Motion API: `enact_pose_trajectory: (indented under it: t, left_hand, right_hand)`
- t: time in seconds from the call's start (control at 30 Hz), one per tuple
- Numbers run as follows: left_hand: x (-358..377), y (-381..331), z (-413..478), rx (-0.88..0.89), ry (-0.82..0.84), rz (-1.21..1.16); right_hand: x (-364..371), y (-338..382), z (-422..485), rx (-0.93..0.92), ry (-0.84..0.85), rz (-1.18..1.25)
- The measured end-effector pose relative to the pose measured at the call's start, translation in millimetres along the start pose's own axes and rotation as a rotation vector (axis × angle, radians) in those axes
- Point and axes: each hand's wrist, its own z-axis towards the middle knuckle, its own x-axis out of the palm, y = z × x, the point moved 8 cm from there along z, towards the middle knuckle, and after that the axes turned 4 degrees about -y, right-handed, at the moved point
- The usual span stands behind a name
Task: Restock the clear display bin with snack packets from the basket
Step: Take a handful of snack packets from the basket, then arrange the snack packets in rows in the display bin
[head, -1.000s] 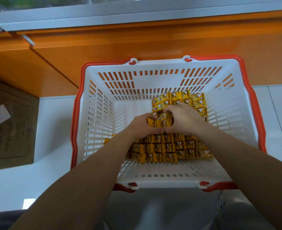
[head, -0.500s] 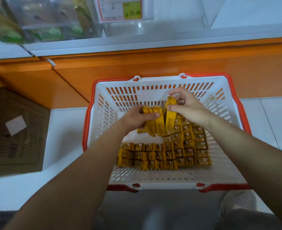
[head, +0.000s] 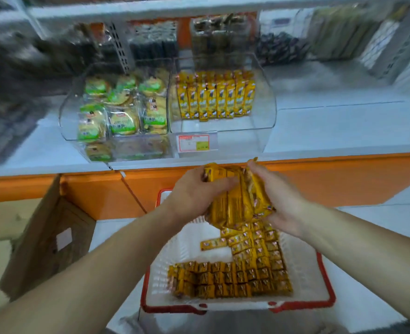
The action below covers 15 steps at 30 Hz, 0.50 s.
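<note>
A shop. Packaged snacks fill a clear display bin (head: 259, 97) bearing a price tag (head: 194, 142), on white shelving (head: 343, 131) with orange fronts. A red-rimmed shopping basket (head: 327, 295) sits on the floor.

I see glossy, crinkled yellow film on the snack packets (head: 237, 201). The basket (head: 194, 251) looks like white slotted plastic with a smooth red rim. The display bin (head: 264, 109) is clear, shiny plastic. The cardboard box (head: 45, 242) is matt brown, the shelf front (head: 343, 182) smooth orange.
</note>
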Motion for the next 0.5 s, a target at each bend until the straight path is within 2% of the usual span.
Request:
enact_pose_trajectory:
  t: [0.13, 0.3, 0.5]
  left_hand:
    - [-11.0, -9.1, -13.4, -0.028, -0.098, -0.171]
    - [-11.1, 3.6, -0.4, -0.131, -0.205, -0.31]
    - [-16.0, 15.4, 18.3, -0.272, -0.213, -0.482]
  right_hand:
    - [15.7, 19.8, -31.1, -0.033, 0.076, 0.007]
    - [25.0, 31.1, -19.8, -0.121, -0.037, 0.085]
    - [35.3, 31.6, 7.2, -0.176, -0.01, 0.088]
